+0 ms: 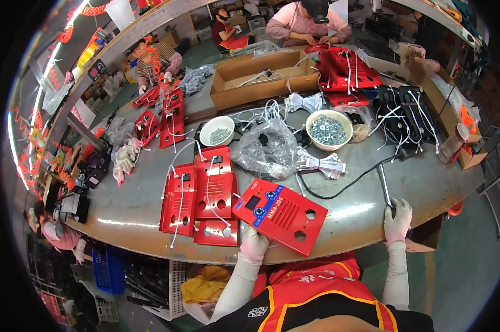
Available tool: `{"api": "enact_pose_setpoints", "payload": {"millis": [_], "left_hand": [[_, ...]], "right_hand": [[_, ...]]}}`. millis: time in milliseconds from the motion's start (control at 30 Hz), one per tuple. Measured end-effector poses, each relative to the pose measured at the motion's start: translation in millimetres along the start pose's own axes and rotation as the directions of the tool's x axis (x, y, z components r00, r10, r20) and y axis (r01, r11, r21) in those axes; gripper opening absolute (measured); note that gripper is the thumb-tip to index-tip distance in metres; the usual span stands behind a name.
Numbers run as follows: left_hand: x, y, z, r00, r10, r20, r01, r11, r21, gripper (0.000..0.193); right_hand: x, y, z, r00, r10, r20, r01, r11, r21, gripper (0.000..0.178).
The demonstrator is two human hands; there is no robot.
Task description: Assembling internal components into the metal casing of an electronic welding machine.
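Note:
My left hand (254, 243), in a pale glove, grips the lower left edge of a red metal front panel (294, 213) and holds it tilted over the table's near edge. Two dark knobs, a small dark window, slots and two round holes show on its face. My gloved right hand (398, 220) is closed round the lower end of a nut driver (384, 185); its long silver shaft points away from me, and its tip is too small to make out. Left of the held panel lie more red panels (179, 203) with switches and white wires.
White bowls hold washers or nuts (327, 129) and smaller hardware (219, 136). Between them lies a clear plastic bag (265, 149). Bundled white cables (323, 164), a black cable (338, 196), black panels (407, 113) and a cardboard box (264, 80) lie beyond. Co-workers sit across the table.

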State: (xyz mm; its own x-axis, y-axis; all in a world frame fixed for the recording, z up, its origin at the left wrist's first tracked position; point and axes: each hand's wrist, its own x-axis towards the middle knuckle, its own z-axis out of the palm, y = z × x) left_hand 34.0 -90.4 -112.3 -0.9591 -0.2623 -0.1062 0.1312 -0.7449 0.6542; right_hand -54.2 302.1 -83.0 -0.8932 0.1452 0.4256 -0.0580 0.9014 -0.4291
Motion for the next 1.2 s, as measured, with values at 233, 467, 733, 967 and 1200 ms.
{"api": "enact_pose_setpoints", "payload": {"millis": [233, 467, 733, 967, 1200], "left_hand": [[-5, 8, 18, 0.999, -0.032, 0.020, 0.033, 0.998, -0.056, 0.041], [-2, 7, 10, 0.997, -0.083, -0.001, 0.082, 0.987, -0.136, 0.045], [0, 4, 6, 0.998, -0.058, 0.018, 0.060, 0.991, -0.118, 0.045], [-2, 6, 16, 0.999, -0.052, 0.001, 0.052, 0.996, -0.078, 0.043], [-1, 8, 15, 0.998, -0.064, 0.022, 0.065, 0.996, -0.067, 0.045]], "right_hand": [[-2, 4, 0, 1.000, 0.007, -0.013, -0.007, 1.000, 0.025, 0.025], [-1, 1, 0, 1.000, -0.006, -0.024, 0.007, 0.999, 0.034, 0.025], [0, 0, -2, 1.000, -0.008, -0.025, 0.009, 0.999, 0.041, 0.024], [0, 2, -1, 1.000, 0.004, -0.019, -0.003, 0.999, 0.038, 0.024], [0, 2, 0, 1.000, -0.006, -0.020, 0.007, 0.999, 0.036, 0.023]]}}
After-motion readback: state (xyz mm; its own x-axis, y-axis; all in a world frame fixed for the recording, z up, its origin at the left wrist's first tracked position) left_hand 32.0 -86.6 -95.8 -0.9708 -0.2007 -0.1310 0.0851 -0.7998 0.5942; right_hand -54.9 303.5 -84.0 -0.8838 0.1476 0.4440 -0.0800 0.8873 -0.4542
